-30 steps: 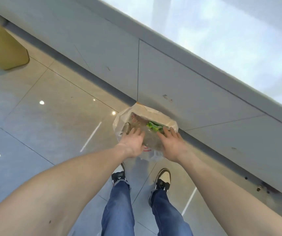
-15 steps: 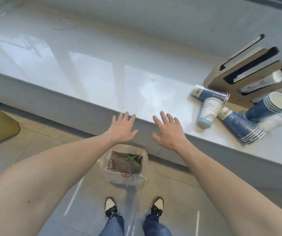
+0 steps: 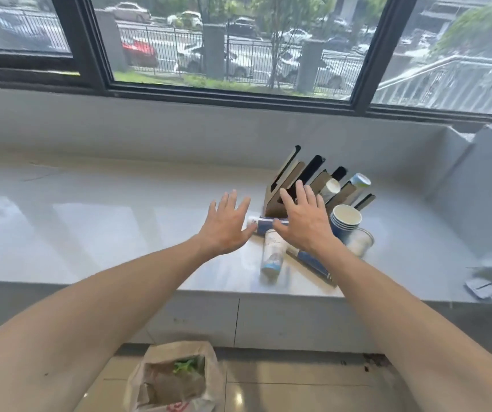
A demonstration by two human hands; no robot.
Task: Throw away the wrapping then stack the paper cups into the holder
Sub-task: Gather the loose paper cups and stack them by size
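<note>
Several stacks of paper cups lie on the white counter (image 3: 119, 233): a white stack (image 3: 272, 254) lying on its side, a blue stack (image 3: 313, 263) under my right forearm, and a blue nested stack (image 3: 345, 223) with its mouth up. Behind them stands a slanted brown and black cup holder (image 3: 307, 176) with two cup stacks (image 3: 358, 182) in its right slots. My left hand (image 3: 227, 223) and my right hand (image 3: 304, 220) hover over the cups, fingers spread, holding nothing. On the floor below stands a bag (image 3: 176, 379) holding wrapping and rubbish.
A wide window (image 3: 239, 49) runs behind the counter. A grey wall (image 3: 482, 188) closes the right end, with white paper pieces (image 3: 488, 278) at the counter's right edge. The counter's front edge (image 3: 239, 292) drops to a tiled floor.
My hands left the bag on the floor and rose over the counter. They now reach forward above the cups, and the view has lifted from the floor to the counter and window.
</note>
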